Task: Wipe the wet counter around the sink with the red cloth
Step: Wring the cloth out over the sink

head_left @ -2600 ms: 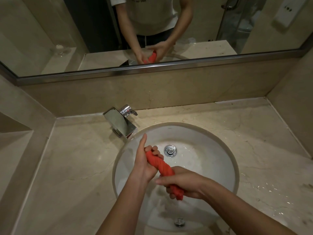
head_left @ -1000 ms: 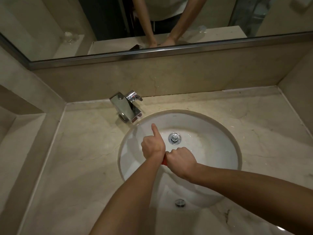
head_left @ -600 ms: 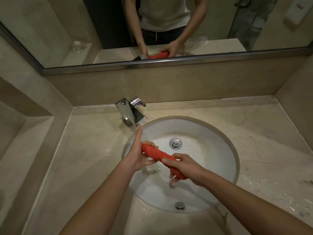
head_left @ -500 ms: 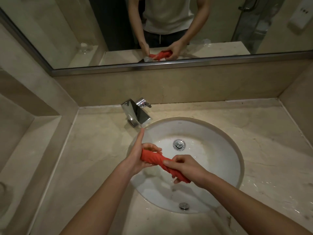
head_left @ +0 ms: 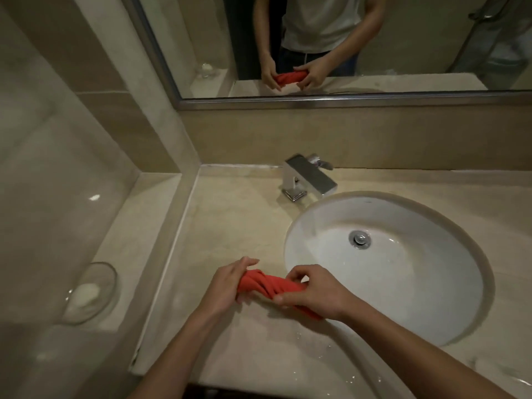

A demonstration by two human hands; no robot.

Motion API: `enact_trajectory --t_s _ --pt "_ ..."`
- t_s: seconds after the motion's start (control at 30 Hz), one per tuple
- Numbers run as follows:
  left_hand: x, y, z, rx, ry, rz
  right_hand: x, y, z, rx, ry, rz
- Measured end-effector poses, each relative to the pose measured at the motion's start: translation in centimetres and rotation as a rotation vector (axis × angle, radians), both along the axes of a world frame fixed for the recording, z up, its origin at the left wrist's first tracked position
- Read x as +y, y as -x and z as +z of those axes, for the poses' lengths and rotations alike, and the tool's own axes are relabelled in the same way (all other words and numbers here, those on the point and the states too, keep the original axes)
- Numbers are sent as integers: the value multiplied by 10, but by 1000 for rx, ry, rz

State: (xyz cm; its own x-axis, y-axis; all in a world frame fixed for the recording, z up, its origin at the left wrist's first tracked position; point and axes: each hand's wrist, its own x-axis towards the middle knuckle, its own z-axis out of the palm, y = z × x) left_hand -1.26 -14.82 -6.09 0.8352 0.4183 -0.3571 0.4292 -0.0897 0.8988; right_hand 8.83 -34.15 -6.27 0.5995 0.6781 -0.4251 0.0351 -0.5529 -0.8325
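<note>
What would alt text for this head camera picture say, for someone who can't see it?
Two bare hands, left hand and right hand, grip a twisted red cloth over the beige counter, just left of a round white sink. A chrome faucet stands behind it, a glass soap dish sits far left, and a mirror hangs above.

Both forearms (head_left: 417, 352) are bare to the edge of the view — no sleeve, watch or ring on the left hand (head_left: 227, 286) or right hand (head_left: 313, 295) — and the mirror (head_left: 331, 38) shows a pale short-sleeved top over dark trousers with a light drawstring (lettering not visible).
</note>
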Motion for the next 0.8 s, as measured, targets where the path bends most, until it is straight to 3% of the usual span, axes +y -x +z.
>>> enact_trajectory --t_s 0.13,0.3,0.5,0.57,0.67,0.8 --pt "21 31 -12 20 63 54 26 19 -6 -186 71 98" --pt "35 56 -13 -50 101 111 36 38 -20 -101 -46 -13" --pt "42 60 -17 -12 316 199 43 54 -22 22 -156 -190" --pt "40 58 -19 17 331 150 45 56 -21 -12 -137 -255" --pt "33 52 -21 45 181 1 48 57 -18 -35 -86 -303" --pt "33 42 -8 -20 183 -42 48 54 -15 -164 165 -212"
